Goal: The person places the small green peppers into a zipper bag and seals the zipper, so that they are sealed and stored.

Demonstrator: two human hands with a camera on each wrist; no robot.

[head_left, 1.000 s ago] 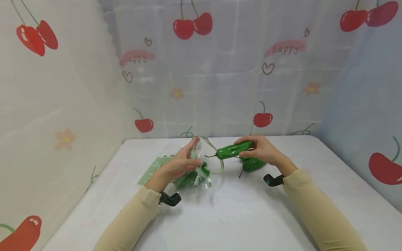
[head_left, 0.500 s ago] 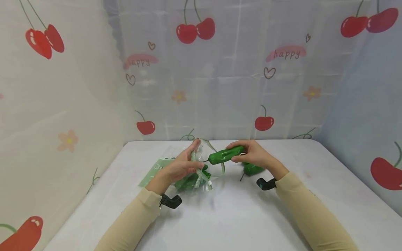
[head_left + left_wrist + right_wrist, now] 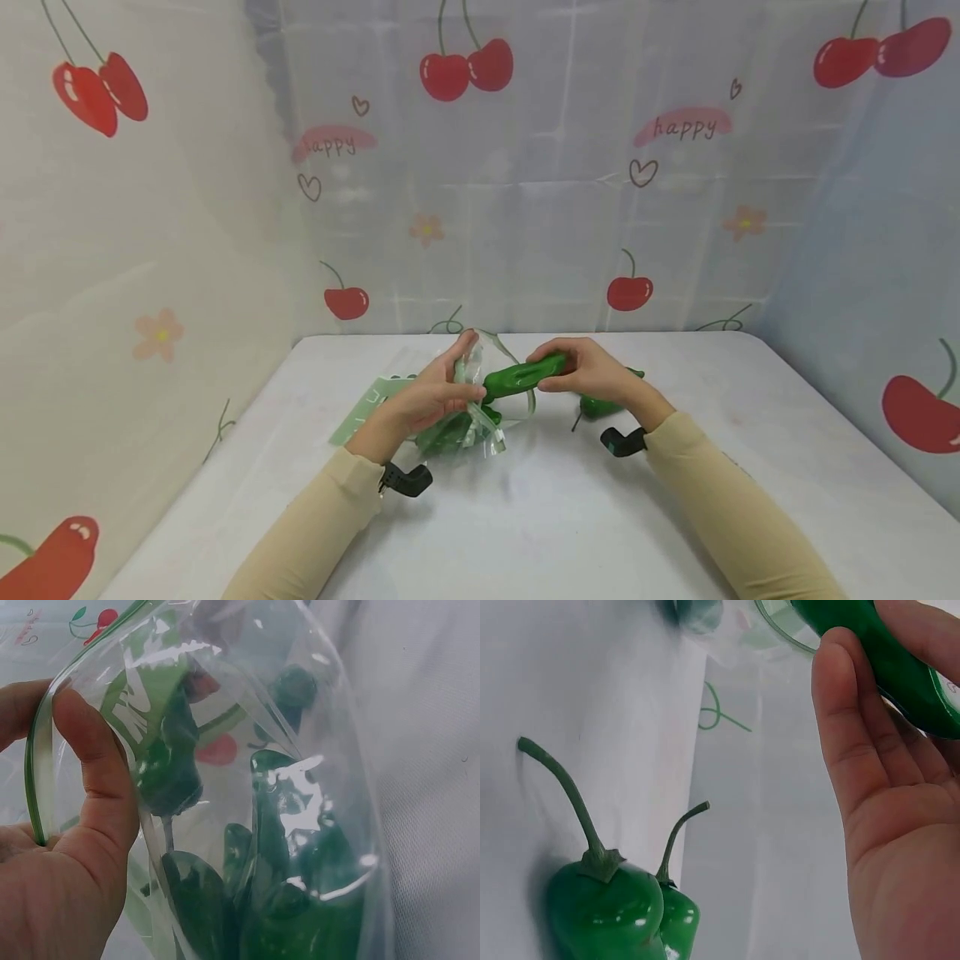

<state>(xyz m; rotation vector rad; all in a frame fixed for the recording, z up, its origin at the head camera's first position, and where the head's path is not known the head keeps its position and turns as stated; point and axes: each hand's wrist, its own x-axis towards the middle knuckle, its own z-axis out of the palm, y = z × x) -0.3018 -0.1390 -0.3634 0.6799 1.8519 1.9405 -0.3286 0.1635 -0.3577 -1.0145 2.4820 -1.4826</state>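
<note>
My left hand (image 3: 431,396) grips the mouth of a clear zip bag (image 3: 360,825), its thumb and fingers spread along the green-edged opening. Inside the bag lie several green peppers (image 3: 300,922). My right hand (image 3: 588,367) holds another long green pepper (image 3: 521,377) by its blunt end, stem end first in the bag's mouth. Through the plastic in the left wrist view, that pepper's stem points down above the others. Below the right hand, two green peppers (image 3: 607,911) with curved stems lie on the table.
A pale green printed panel (image 3: 363,408) of the bag shows left of my left hand. The white table (image 3: 525,517) meets a cherry-printed curtain (image 3: 525,208) at the back, and similar sheets hang on both sides.
My right hand has moved left with its pepper, bringing the stem end from outside the bag into its mouth. The left hand keeps its grip on the bag.
</note>
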